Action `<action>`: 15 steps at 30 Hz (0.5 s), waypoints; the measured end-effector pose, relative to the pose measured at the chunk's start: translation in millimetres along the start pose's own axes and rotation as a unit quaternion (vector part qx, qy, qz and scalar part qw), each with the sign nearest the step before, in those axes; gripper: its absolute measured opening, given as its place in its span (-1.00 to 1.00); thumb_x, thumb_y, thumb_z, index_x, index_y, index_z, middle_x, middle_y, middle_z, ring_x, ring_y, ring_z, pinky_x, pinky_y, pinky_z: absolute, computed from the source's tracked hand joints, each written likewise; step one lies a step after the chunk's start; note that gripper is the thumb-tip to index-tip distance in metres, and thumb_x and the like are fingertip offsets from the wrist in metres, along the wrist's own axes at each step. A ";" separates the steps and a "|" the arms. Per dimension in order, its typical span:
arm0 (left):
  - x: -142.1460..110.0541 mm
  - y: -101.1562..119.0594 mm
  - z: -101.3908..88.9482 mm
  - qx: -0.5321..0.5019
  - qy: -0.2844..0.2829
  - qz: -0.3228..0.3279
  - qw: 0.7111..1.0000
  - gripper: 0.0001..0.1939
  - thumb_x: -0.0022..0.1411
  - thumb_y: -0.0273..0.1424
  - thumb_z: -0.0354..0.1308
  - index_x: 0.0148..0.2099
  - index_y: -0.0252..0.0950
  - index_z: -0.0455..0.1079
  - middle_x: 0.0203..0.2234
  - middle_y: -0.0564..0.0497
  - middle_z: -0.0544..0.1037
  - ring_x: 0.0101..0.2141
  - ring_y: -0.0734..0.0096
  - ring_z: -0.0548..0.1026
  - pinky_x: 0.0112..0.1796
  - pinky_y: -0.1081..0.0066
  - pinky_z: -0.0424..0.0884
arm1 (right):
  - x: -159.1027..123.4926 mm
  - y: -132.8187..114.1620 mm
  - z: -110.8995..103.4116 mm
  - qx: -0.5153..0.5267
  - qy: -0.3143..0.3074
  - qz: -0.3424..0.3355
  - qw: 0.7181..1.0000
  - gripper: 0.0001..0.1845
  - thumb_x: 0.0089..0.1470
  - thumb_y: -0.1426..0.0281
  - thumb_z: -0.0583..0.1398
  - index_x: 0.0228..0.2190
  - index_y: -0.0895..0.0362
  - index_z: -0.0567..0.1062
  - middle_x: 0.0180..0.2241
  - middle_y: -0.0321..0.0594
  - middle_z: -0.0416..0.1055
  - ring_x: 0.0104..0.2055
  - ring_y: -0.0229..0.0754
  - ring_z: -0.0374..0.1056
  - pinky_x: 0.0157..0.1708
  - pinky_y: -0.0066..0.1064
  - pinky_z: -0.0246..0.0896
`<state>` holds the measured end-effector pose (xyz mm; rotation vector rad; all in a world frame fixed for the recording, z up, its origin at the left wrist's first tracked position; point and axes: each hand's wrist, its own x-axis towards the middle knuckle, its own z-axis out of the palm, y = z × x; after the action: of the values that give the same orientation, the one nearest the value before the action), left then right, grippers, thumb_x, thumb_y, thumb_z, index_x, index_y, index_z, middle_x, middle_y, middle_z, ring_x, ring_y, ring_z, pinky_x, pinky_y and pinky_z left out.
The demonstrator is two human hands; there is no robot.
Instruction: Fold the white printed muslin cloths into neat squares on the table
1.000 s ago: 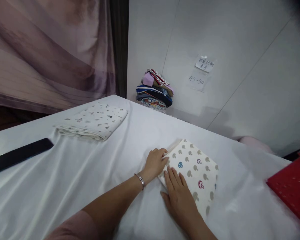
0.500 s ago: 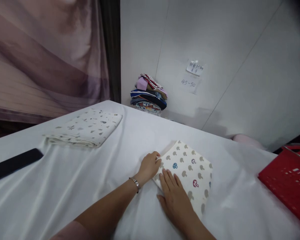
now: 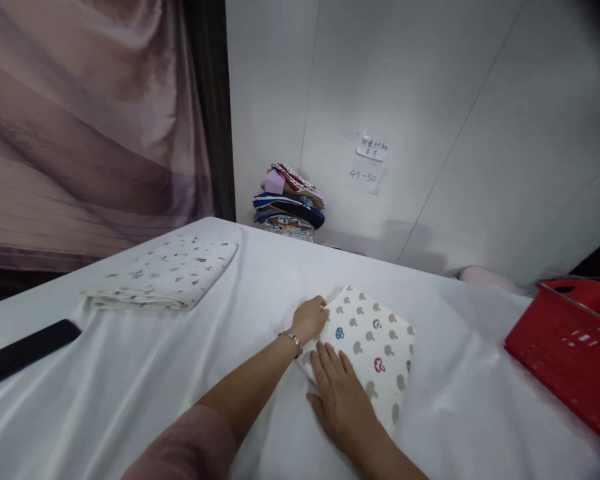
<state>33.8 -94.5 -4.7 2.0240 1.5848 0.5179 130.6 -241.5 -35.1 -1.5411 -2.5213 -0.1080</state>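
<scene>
A folded white cloth (image 3: 380,337) printed with grey, blue and red mushrooms lies on the white-covered table. My left hand (image 3: 311,320), with a bracelet at the wrist, is closed on the cloth's left edge, near its far corner; the fingertips are partly hidden. Flat on the near left part of the same cloth rests my right hand (image 3: 340,390), fingers stretched out and thumb apart. Farther left lies a second folded white cloth (image 3: 167,273) with small leaf-like prints, touched by neither hand.
A black flat object (image 3: 30,350) lies at the table's left edge. On the right stands a red plastic basket (image 3: 563,347). Beyond the far edge rises a stack of folded fabrics (image 3: 290,203) against the wall, under paper notes (image 3: 370,163). A curtain (image 3: 90,133) hangs at left.
My left hand has slid a little along the cloth's left edge, away from me. My right hand stays flat on the cloth. The view has shifted slightly.
</scene>
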 end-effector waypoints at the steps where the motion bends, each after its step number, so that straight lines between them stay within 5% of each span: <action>1: 0.6 -1.8 2.7 0.002 0.009 -0.006 1.000 -0.75 0.17 -0.35 -0.04 -0.11 -0.24 0.33 -0.23 -0.06 0.52 -0.21 0.31 0.44 -0.25 0.39 0.26 | -0.3 -0.2 -0.4 0.001 0.003 -0.001 1.000 -0.36 0.17 0.25 -0.03 0.21 0.21 -0.07 0.25 -0.06 -0.18 0.27 0.03 -0.27 0.18 -0.04 -0.16; 8: -1.2 -7.9 6.4 0.021 0.022 -0.013 0.999 -0.76 0.21 -0.32 -0.09 -0.14 -0.24 0.32 -0.22 -0.05 0.51 -0.23 0.32 0.45 -0.28 0.40 0.26 | -0.2 -1.4 -1.6 0.020 0.002 0.002 1.000 -0.37 0.18 0.25 -0.05 0.21 0.22 -0.05 0.25 -0.06 -0.19 0.27 0.04 -0.26 0.18 -0.04 -0.19; 15: 9.3 10.9 1.4 0.063 0.014 0.005 0.998 -0.66 0.21 -0.15 -0.10 -0.21 -0.28 0.34 -0.25 -0.12 0.51 -0.21 0.21 0.45 -0.26 0.33 0.27 | 0.7 -2.7 -2.7 0.031 0.004 0.010 0.999 -0.37 0.18 0.25 -0.05 0.21 0.23 -0.05 0.25 -0.04 -0.18 0.26 0.06 -0.24 0.18 -0.04 -0.19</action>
<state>45.3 -87.7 0.6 2.1264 1.6629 0.4633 128.2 -242.5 -32.2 -1.5381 -2.4791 -0.0319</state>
